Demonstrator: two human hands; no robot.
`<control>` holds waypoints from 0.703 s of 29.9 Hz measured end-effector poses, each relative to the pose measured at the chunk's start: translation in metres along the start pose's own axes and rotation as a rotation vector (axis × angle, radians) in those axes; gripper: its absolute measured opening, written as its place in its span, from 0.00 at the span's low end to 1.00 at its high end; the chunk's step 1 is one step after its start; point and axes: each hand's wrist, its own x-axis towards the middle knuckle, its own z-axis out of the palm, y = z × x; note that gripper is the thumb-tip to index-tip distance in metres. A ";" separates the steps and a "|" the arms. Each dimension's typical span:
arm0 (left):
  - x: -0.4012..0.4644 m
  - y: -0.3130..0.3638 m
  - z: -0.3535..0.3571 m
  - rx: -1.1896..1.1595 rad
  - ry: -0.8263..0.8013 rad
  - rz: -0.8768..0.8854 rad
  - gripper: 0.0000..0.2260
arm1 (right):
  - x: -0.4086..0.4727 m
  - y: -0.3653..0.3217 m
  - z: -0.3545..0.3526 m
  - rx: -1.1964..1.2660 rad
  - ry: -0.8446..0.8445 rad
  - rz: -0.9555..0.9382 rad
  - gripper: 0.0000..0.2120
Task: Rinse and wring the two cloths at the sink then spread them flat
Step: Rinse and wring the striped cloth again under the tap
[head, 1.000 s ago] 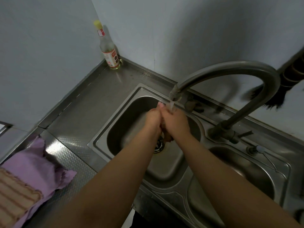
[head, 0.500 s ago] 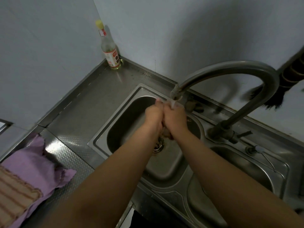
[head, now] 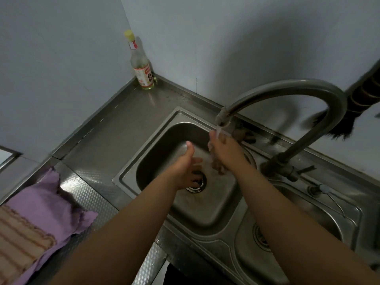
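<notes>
Head view: my left hand point(head: 186, 169) hangs over the sink point(head: 144, 161), fingers spread wide, holding nothing. My right hand point(head: 225, 153) sits under the tap's point(head: 292, 87) stream; its fingers look loose, though blurred. Purple cloth point(head: 47, 202) and striped cloth point(head: 18, 241) lie on the desk point(head: 115, 132).

A yellow-capped bottle point(head: 141, 64) stood in the counter corner, far beyond the left hand point(head: 184, 168); a dark brush point(head: 345, 124) hung right of the right hand point(head: 225, 150).

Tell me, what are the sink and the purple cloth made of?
The sink looks like brushed stainless steel: grey, with a dull shine. The purple cloth looks like soft fabric, perhaps microfibre: it lies matte and crumpled, with wavy edges.
</notes>
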 end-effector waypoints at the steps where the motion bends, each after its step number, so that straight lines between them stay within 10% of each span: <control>1: -0.001 0.000 0.006 -0.101 -0.088 -0.014 0.40 | -0.006 0.001 0.007 0.023 -0.038 -0.027 0.22; 7: 0.002 0.021 0.013 -0.272 0.041 0.198 0.07 | -0.034 0.027 0.025 0.226 -0.121 -0.173 0.10; 10: 0.010 0.023 0.007 0.019 0.186 0.243 0.07 | -0.026 0.047 0.019 0.301 0.052 -0.153 0.20; 14: -0.002 0.030 0.009 0.048 0.051 0.242 0.14 | -0.008 0.051 0.025 0.192 -0.123 -0.195 0.51; 21: -0.020 0.049 -0.006 -0.166 -0.137 0.253 0.18 | 0.007 0.037 0.016 0.515 -0.103 0.024 0.06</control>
